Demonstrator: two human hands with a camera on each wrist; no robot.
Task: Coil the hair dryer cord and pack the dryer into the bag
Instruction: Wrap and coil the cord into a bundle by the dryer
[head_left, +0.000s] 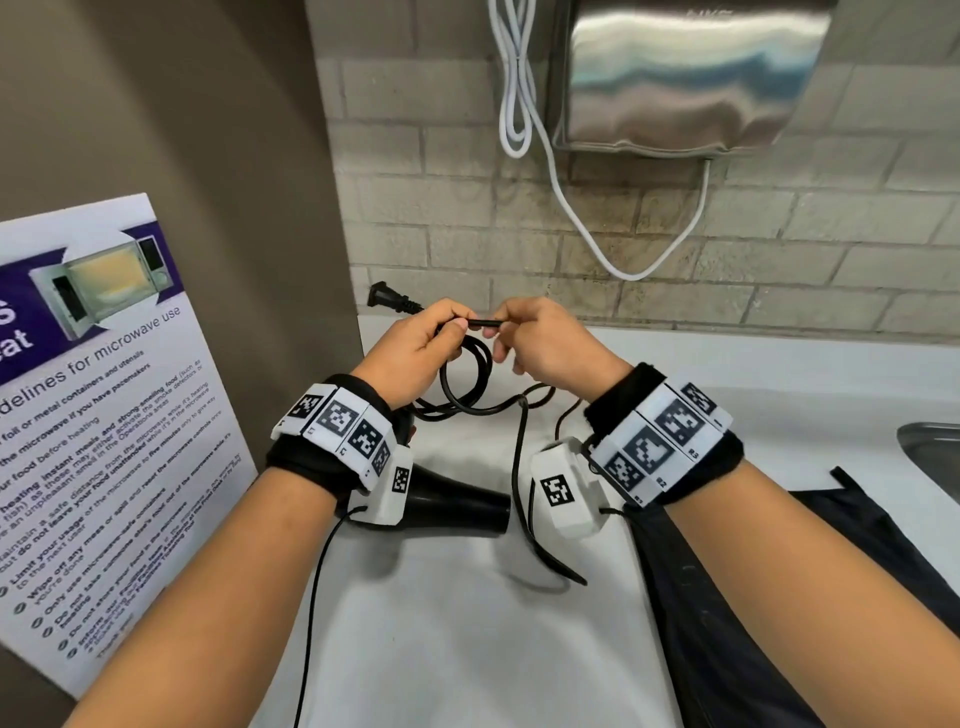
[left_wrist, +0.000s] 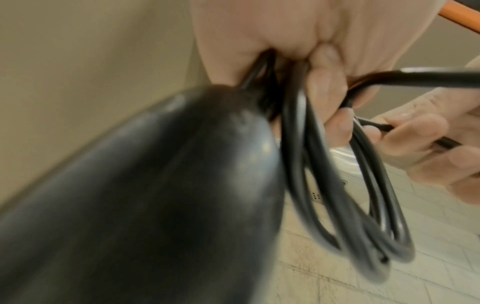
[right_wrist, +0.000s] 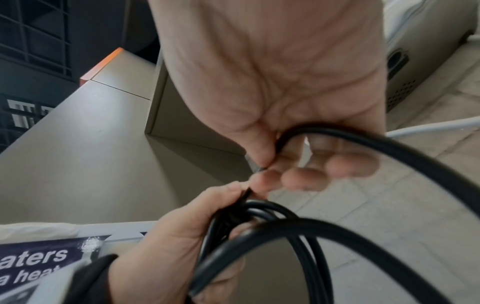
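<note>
Head view: left hand (head_left: 415, 353) grips coiled loops of black cord (head_left: 465, 382); hair dryer (head_left: 452, 506) below it, above white counter (head_left: 467, 649). Right hand (head_left: 545, 340) pinches a cord strand. Dark bag (head_left: 737, 613) flat at right; contents not visible.

Coiled cord (left_wrist: 363, 205) (black) in hands (left_wrist: 298, 30)

dryer (head_left: 457, 506) rear hidden under left wrist band, blurred in left wrist view. bag (head_left: 769, 597) cut off by bottom edge, partly under right forearm. sink (head_left: 935, 452) clipped at right edge. poster (head_left: 104, 415) small print unreadable.
</note>
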